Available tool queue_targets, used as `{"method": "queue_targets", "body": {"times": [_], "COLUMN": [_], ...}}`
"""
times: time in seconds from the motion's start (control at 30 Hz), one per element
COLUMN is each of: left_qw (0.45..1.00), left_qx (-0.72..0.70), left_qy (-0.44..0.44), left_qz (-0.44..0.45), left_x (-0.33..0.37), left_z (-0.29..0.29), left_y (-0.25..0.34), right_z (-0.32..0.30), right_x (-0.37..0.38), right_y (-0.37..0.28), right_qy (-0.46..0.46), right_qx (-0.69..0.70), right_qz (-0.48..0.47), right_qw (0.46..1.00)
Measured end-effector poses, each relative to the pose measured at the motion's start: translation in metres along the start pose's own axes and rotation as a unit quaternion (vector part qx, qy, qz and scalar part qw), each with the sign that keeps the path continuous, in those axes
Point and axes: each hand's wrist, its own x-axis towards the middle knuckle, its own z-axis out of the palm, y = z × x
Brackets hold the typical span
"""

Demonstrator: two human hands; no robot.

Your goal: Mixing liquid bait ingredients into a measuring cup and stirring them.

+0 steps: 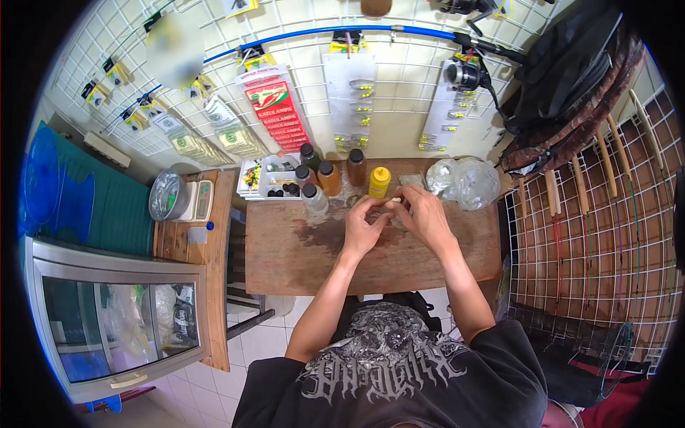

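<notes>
Over the wooden table (pixel 285 250) my two hands meet at chest level. My left hand (pixel 362 227) and my right hand (pixel 427 220) are both closed, fingertips pinched around a small pale lump (pixel 392 204) whose kind I cannot make out. Just beyond the fingers stands a yellow squeeze bottle (pixel 379 182), upright. To its left are several dark-capped bottles, among them a brown one (pixel 356 168), an amber one (pixel 329 178) and a clear one (pixel 314 198). A clear plastic bag (pixel 477 183) lies beyond my right hand.
A white divided tray (pixel 277 168) sits at the table's back left. On a side bench stand a digital scale (pixel 203 200) and a metal bowl (pixel 169 195). Fishing tackle hangs on the wall grid, with a blue rod (pixel 342 30) across it. A glass-fronted cabinet (pixel 121 274) is at left.
</notes>
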Motion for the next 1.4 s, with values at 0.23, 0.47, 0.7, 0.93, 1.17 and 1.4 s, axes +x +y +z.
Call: {"method": "queue_targets", "body": {"times": [0.23, 0.47, 0.7, 0.93, 1.17, 1.4], "left_qw": [0.992, 0.984, 0.975, 0.930, 0.842, 0.752], "left_qx": [0.122, 0.116, -0.074, 0.000, 0.045, 0.066], "left_qy": [0.008, 0.128, 0.209, 0.368, 0.536, 0.646], "left_qz": [0.017, 0.047, 0.007, 0.016, 0.049, 0.114], "left_x": [-0.021, -0.058, -0.113, -0.199, -0.308, -0.405], "left_z": [-0.050, -0.098, -0.150, -0.190, -0.222, -0.273], "left_y": [0.008, 0.020, 0.037, 0.055, 0.082, 0.135], "right_z": [0.038, 0.080, 0.127, 0.192, 0.245, 0.286], "right_x": [0.001, 0.005, 0.003, -0.021, -0.085, -0.123], "right_y": [-0.028, -0.084, -0.130, -0.162, -0.232, -0.358], "right_qy": [0.034, 0.000, -0.185, -0.344, -0.449, -0.474], "right_qx": [0.124, 0.117, 0.450, 0.461, 0.471, 0.498], "right_qz": [-0.116, -0.103, -0.049, -0.118, -0.155, -0.247], "right_qw": [0.985, 0.988, 0.872, 0.810, 0.743, 0.683]}}
